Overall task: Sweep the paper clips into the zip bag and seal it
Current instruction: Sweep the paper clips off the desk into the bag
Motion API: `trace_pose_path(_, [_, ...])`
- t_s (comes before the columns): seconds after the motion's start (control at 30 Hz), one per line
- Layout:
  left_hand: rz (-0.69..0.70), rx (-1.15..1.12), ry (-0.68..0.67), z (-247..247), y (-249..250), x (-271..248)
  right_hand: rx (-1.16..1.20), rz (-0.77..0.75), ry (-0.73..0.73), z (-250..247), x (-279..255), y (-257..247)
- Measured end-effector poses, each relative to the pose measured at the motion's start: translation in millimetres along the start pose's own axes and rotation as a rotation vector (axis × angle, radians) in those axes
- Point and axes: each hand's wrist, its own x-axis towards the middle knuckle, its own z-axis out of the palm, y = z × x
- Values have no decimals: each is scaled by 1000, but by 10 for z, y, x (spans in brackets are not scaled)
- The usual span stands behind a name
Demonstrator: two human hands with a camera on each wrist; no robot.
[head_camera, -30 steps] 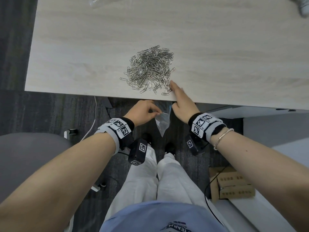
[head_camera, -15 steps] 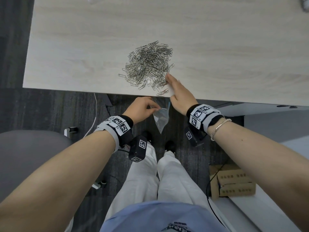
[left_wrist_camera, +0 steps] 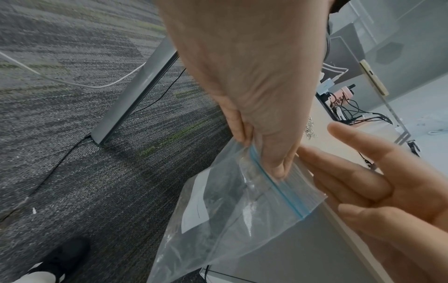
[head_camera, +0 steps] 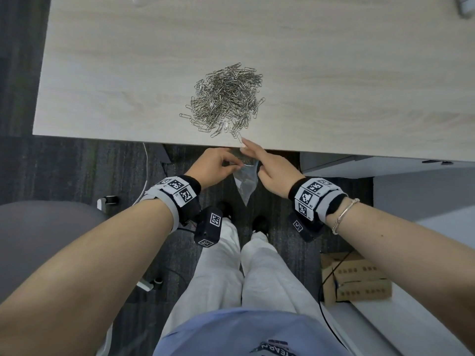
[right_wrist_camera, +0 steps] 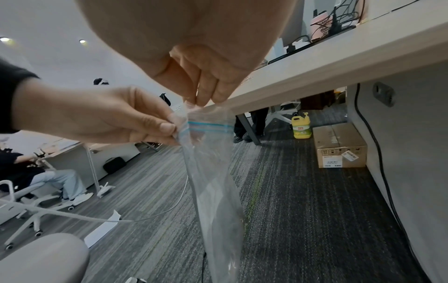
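Note:
A heap of silver paper clips (head_camera: 226, 101) lies on the pale wood table (head_camera: 334, 73), close to its near edge. Just below that edge hangs a clear zip bag (head_camera: 246, 183) with a blue zip line (right_wrist_camera: 211, 125). My left hand (head_camera: 237, 165) pinches the bag's rim between thumb and fingers (left_wrist_camera: 276, 168). My right hand (head_camera: 253, 158) is at the rim's other side with its fingers (left_wrist_camera: 339, 168) straight against the plastic. Its index tip rests on the table edge beside one stray clip (head_camera: 239, 136). In the right wrist view the bag (right_wrist_camera: 213, 172) hangs narrow and slack.
Under the table stand a cardboard box (right_wrist_camera: 339, 145), a yellow bottle (right_wrist_camera: 301, 127) and a grey table leg (left_wrist_camera: 135, 92). A grey chair (head_camera: 38, 227) is at my left, another box (head_camera: 357, 278) at my right. A white cable (head_camera: 146, 163) runs down over the carpet.
My right index finger has slid from the pile's near side back to the table edge. The few clips that lay by the edge no longer show there. The left hand kept pinching the bag.

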Motion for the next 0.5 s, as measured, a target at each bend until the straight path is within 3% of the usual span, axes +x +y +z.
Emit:
trace_pose_path(0.13, [11,19,-13,-3,-9,2,24,13,104,-83,84,0])
trace_pose_path(0.33, [2,2,-13,3,-17,0,-105,56,-31,-53,287,-49])
trace_pose_path(0.5, [-5,9,-16,22,-34,9,-87,3,-24,-101,111,-45])
